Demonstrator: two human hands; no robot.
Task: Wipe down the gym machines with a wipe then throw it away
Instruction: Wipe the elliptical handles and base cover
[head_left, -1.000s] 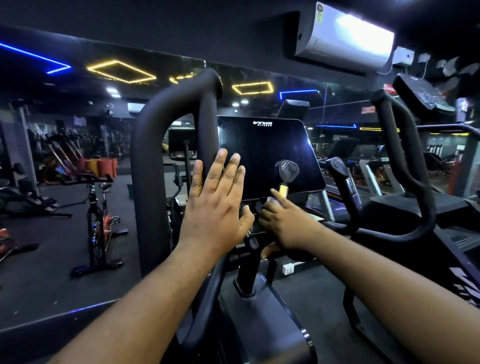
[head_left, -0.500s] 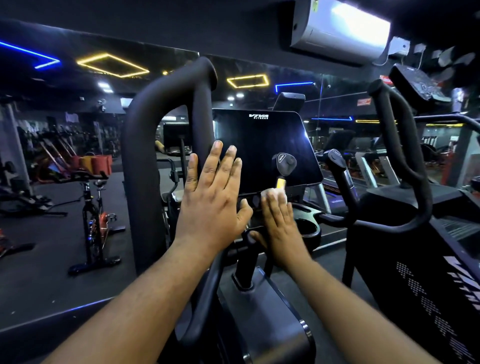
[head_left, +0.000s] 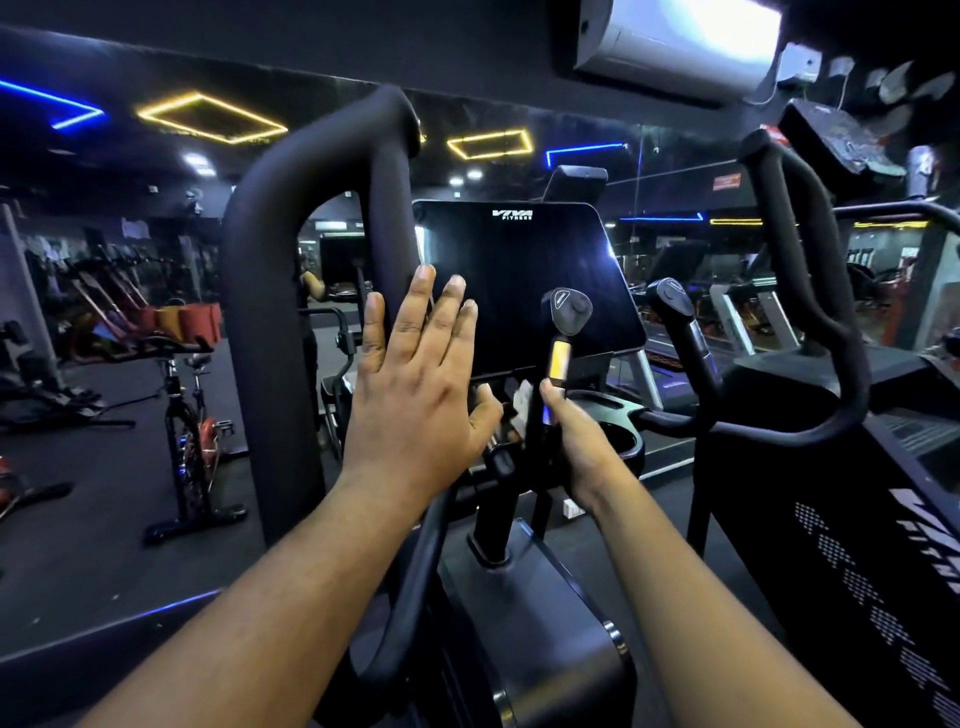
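Note:
I stand at a black elliptical machine with a dark console screen (head_left: 530, 280). My left hand (head_left: 415, 384) lies flat with straight fingers against the screen's lower left edge. My right hand (head_left: 576, 441) sits just below the console and holds a small white wipe (head_left: 522, 401) against the stem of the short inner handle (head_left: 561, 358), under its yellow sensor strip. The thumb points up along the stem. Most of the wipe is hidden behind the hand.
Tall black handlebars rise at the left (head_left: 260, 312) and the right (head_left: 810, 322). A cup holder (head_left: 623, 441) lies behind my right hand. Another black machine (head_left: 857, 519) stands close on the right, a spin bike (head_left: 182, 415) on the left floor.
My right hand turned from lying palm-down over the wipe to standing on edge beside the inner handle's stem, thumb up. My left hand stayed on the screen.

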